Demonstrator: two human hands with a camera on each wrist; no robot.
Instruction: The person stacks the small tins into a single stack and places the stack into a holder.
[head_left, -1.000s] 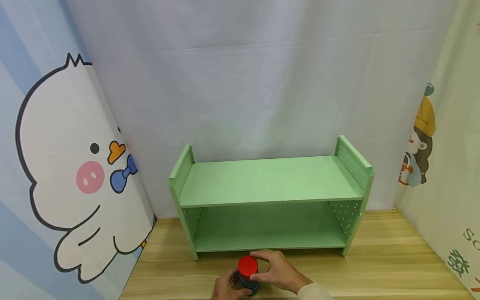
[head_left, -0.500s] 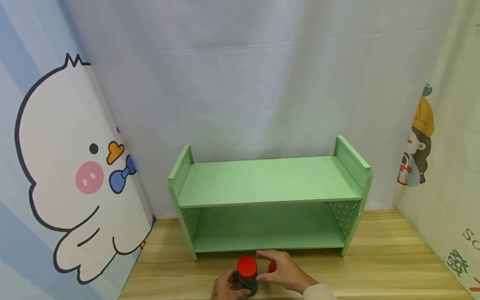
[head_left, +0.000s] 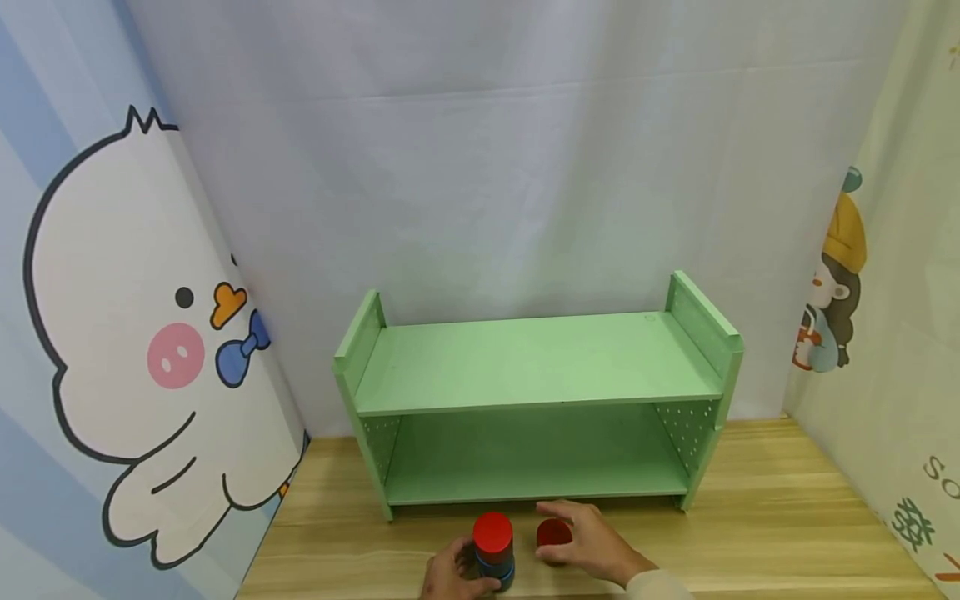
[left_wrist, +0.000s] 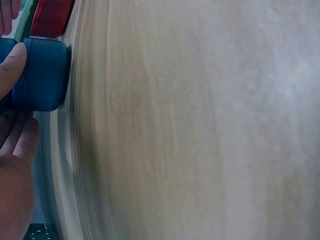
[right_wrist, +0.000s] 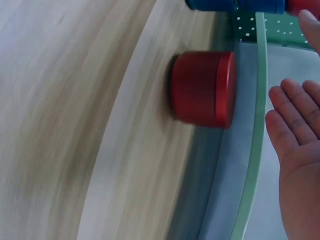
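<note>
My left hand point(head_left: 450, 573) holds the blue round tin point(head_left: 495, 575) at the bottom of an upright stack, thumb on the near side. In the left wrist view, the thumb point(left_wrist: 15, 62) and fingers point(left_wrist: 22, 137) lie on opposite sides of this blue tin point(left_wrist: 47, 75). A red round tin point(head_left: 492, 533) tops the stack. To its right, a second red tin point(head_left: 554, 537) stands on the table, apart from the stack. My right hand point(head_left: 592, 546) is around this tin in the head view, thumb and fingers spread. The right wrist view shows the tin point(right_wrist: 200, 89) with the fingers point(right_wrist: 295, 112) straight and apart from it.
A green two-tier shelf point(head_left: 540, 358) stands on the wooden table point(head_left: 757, 517) just behind the tins. Behind it hangs a pale curtain point(head_left: 525, 167). Printed cloths, one with a cartoon bird point(head_left: 127, 292), close off both sides.
My right hand has left the stack's red tin and moved right, spreading around the second red tin, which has come into sight. The left hand keeps its hold on the stack.
</note>
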